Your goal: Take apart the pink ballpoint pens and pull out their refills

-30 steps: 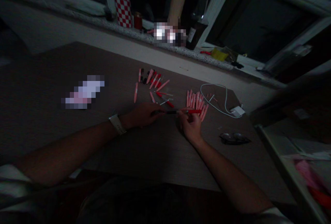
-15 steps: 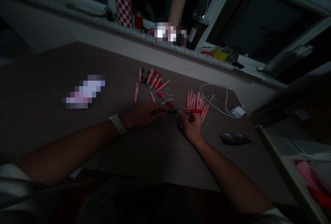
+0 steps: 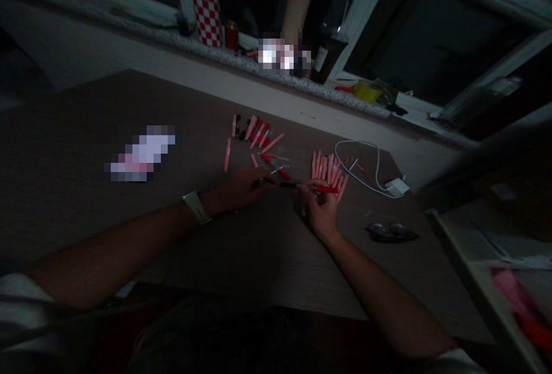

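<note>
Red-and-black pen (image 3: 302,185) | held level | left hand (image 3: 241,189): fingers clamped on black end | right hand (image 3: 319,211): fingers clamped on red end

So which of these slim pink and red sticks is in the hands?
The slim red-and-black stick held between both hands: the left hand grips its dark end, the right hand its red end. The pink sticks nearby lie on the brown tabletop.

Slim red-and-black pen (image 3: 325,189), held level, red end rightward

A black-and-red pen (image 3: 288,185), pink pen barrels (image 3: 330,168), a white cable (image 3: 357,142), a bottle (image 3: 206,17) with red-and-white checks
</note>
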The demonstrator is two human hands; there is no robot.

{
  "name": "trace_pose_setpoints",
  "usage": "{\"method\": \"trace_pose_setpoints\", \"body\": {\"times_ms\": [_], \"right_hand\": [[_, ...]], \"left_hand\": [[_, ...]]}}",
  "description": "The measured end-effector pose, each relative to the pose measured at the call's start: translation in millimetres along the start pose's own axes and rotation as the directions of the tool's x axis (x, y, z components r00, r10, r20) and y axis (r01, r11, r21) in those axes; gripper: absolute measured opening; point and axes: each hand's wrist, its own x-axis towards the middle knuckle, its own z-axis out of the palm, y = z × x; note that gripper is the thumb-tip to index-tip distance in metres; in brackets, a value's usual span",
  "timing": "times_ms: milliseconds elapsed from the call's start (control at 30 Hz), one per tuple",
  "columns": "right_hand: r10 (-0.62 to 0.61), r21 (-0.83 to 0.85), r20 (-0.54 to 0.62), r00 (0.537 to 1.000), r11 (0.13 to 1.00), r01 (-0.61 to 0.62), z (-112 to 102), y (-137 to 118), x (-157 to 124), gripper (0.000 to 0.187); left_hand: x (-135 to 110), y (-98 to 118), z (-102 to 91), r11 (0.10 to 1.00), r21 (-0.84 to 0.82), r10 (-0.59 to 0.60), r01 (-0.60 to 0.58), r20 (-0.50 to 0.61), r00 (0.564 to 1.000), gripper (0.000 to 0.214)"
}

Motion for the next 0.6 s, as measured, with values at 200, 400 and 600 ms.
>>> {"method": "trace_pose_setpoints", "body": {"times_ms": [200,400,600], "right_hand": [[-0.024,-0.048,0.054,0.998,0.999,0.026,-2,1,-4,0.027],[-0.075,-0.163,0.089,0.993,0.983,0.089,-7,9,-2,0.024],[-0.105,-0.226,0.13,0.986,0.965,0.133,-8,10,1,0.021]], "left_hand": [[1,-5,2.8,0.989,-0.106,-0.115,0.104,-0.102,0.988,0.027],[4,-7,1.1,0.964,-0.206,-0.197,0.169,-0.124,0.973,0.024],[6,1,-5.4,0.944,-0.238,-0.254,0.227,-0.087,0.963,0.019]]}}
